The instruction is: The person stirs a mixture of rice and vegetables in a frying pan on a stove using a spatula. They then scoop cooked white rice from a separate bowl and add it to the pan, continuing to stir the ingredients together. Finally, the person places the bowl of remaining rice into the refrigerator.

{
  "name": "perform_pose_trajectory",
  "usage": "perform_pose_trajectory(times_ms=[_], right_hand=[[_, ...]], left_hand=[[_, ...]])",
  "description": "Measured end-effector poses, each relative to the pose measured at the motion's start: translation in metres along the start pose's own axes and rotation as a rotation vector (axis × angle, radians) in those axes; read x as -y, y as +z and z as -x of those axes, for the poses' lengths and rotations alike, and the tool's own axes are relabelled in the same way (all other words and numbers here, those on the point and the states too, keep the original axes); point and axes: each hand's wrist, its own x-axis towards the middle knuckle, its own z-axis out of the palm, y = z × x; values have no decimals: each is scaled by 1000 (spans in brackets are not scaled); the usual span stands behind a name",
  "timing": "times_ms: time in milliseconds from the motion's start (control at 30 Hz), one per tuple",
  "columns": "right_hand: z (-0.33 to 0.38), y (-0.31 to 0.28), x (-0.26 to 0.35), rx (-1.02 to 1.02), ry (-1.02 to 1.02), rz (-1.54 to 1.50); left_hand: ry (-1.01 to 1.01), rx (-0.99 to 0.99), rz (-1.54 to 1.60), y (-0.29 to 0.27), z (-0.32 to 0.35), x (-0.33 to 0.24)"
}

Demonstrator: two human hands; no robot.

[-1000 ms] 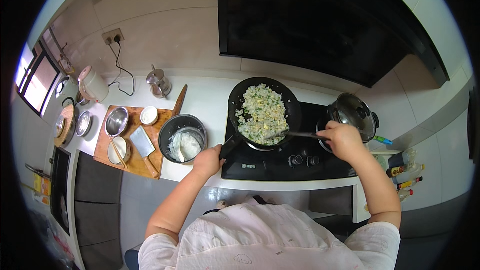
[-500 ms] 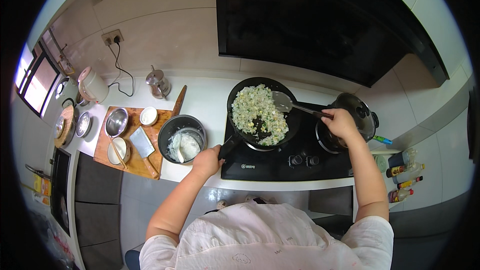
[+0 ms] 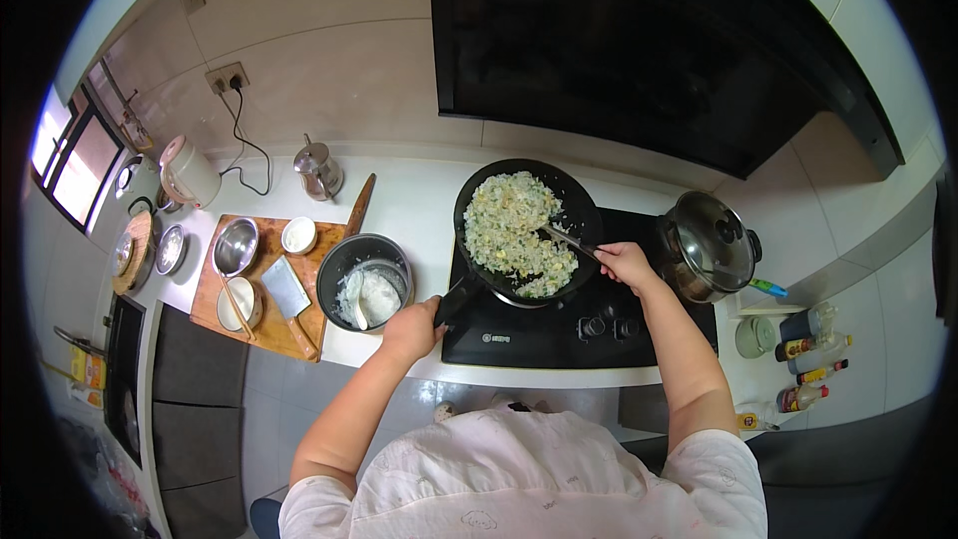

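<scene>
A black frying pan (image 3: 584, 202) sits on the left burner, holding fried rice (image 3: 507, 220) with green and yellow bits. My left hand (image 3: 412, 330) is closed round the pan's handle (image 3: 458, 297). In my right hand (image 3: 626, 266) is the handle of a spatula (image 3: 569, 240), which reaches into the pan from the right. The spatula's blade is down in the rice and mostly hidden. Just left of the pan handle stands a dark pot (image 3: 398, 258) with white rice and a white spoon (image 3: 360, 311) inside.
A glass-lidded pot (image 3: 708, 240) stands on the right burner. Left lies a wooden board (image 3: 271, 327) with a cleaver (image 3: 285, 286), bowls and chopsticks. Several bottles (image 3: 818, 354) stand at the right. The range hood (image 3: 639, 60) hangs above the cooktop (image 3: 539, 339).
My right hand has moved left and slightly down, taking the spatula's blade from the pan's right side into the rice. My left hand keeps its hold on the handle.
</scene>
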Motion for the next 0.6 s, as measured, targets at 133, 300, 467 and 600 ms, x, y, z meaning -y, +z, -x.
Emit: perform_pose_trajectory(times_ms=[133,300,467,600], right_hand=[[33,-16,34,-212,-460,562],[70,-65,88,-231,-352,768],[59,-96,98,-11,-17,837],[48,-93,70,234,364,363]], left_hand=[[-8,-28,9,3,3,3],[-3,-18,10,1,4,2],[-22,17,5,-3,3,-2],[-23,12,-5,-2,4,-1]])
